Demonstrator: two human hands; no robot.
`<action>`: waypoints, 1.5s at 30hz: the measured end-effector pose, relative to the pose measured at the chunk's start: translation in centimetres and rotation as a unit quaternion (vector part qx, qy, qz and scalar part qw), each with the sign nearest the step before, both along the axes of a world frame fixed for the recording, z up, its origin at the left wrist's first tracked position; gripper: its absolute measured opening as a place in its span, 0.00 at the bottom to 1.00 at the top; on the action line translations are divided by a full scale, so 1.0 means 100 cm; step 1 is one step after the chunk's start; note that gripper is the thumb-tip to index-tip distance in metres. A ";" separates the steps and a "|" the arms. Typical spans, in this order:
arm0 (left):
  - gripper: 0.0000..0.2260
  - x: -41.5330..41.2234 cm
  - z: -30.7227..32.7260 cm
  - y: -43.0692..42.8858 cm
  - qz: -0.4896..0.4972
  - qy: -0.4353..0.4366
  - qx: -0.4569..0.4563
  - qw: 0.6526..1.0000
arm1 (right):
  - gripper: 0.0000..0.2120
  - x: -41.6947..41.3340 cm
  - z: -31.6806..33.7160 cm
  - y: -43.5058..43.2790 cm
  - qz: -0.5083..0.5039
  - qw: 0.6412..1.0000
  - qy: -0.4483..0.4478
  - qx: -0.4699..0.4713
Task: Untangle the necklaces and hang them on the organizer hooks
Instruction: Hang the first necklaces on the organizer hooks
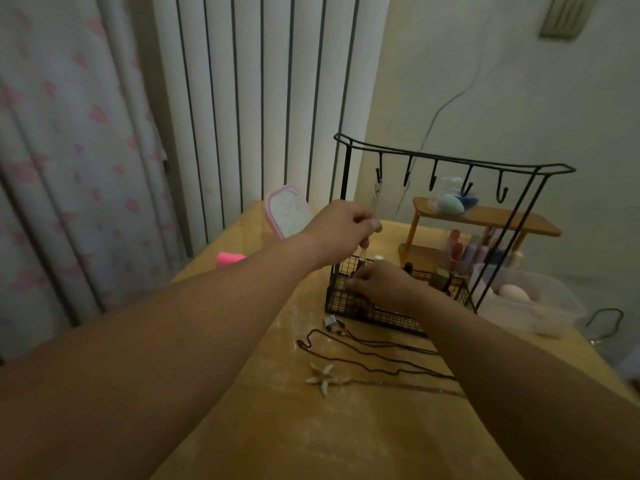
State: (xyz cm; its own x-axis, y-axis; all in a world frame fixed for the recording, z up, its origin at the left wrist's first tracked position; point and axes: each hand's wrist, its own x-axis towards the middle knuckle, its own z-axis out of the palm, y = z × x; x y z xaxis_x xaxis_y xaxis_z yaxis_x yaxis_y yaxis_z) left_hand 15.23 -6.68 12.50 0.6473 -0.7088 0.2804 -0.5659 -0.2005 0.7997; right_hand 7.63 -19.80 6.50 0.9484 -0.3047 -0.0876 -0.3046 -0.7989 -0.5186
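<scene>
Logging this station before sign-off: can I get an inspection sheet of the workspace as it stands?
Surface: yellowish table, pale smudges.
Job's things: black wire organizer, five hooks; silver chain necklace hangs from the leftmost hook; dark cord necklaces and star pendant lie on the table.
Clutter: pink mirror, wooden shelf with cosmetics, plastic tub.
Hands: left hand pinches the chain; right hand curled at the organizer's basket, hold unclear.
Cables: dark line on wall, cable or crack unclear.
Surroundings: patterned curtain, striped panels.
</scene>
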 end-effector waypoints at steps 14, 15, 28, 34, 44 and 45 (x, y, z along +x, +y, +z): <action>0.11 -0.005 -0.022 -0.003 0.019 0.000 0.008 1.000 | 0.11 -0.012 -0.006 0.001 -0.005 0.993 -0.117 0.032; 0.11 -0.005 -0.022 -0.002 0.022 -0.005 0.003 1.000 | 0.11 -0.012 -0.005 0.001 -0.010 0.992 -0.123 0.034; 0.09 -0.006 -0.041 0.040 0.099 0.032 -0.040 0.994 | 0.14 -0.057 0.004 -0.017 -0.059 0.978 -0.187 0.069; 0.06 -0.030 -0.064 0.073 0.079 0.005 0.044 0.996 | 0.08 -0.091 0.001 -0.010 -0.078 0.966 -0.244 0.031; 0.09 -0.089 -0.086 0.086 -0.069 -0.172 0.273 0.944 | 0.10 -0.165 -0.042 0.039 -0.024 0.981 -0.192 -0.014; 0.08 -0.092 -0.087 0.086 -0.079 -0.191 0.305 0.930 | 0.10 -0.169 -0.044 0.039 -0.026 0.983 -0.179 -0.024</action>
State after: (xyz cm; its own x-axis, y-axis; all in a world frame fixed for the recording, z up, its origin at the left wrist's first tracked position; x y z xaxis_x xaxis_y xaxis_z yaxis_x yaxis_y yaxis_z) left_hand 6.01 1.87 3.84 0.4574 -0.8891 -0.0169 -0.8463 -0.4411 0.2987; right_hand -9.29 -15.95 2.14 0.8987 -0.3499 0.2645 -0.1508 -0.8127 -0.5628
